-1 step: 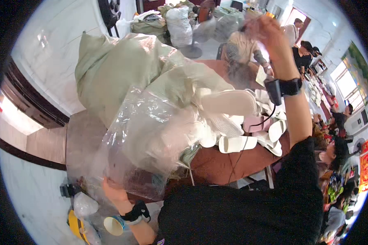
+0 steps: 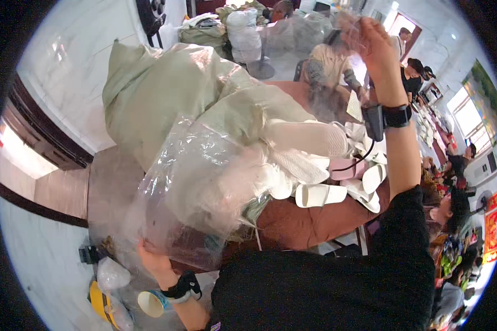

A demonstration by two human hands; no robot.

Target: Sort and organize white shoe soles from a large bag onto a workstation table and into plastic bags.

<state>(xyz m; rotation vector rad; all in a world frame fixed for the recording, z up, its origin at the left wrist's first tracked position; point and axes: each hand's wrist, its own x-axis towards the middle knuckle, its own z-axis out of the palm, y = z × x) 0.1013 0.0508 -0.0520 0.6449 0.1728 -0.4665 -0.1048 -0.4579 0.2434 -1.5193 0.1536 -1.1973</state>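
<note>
My left hand is low on the left, closed at the lower edge of a clear plastic bag; its fingers are partly blurred. My right hand is raised high on the right, fingers curled together around something see-through and blurred that I cannot make out. Between my arms, white slippers lie heaped on a reddish-brown table beside the mouth of a big pale green sack. A larger cream slipper tops the heap, and a pink slipper shows among them.
Across the table sits a person in a light top. Full white sacks stand at the back. More people are along the right side. On the lower left are a paper cup and a yellow item.
My right hand has shifted slightly to the right and looks sharper. My left hand and the clear plastic bag stay nearly in place.
</note>
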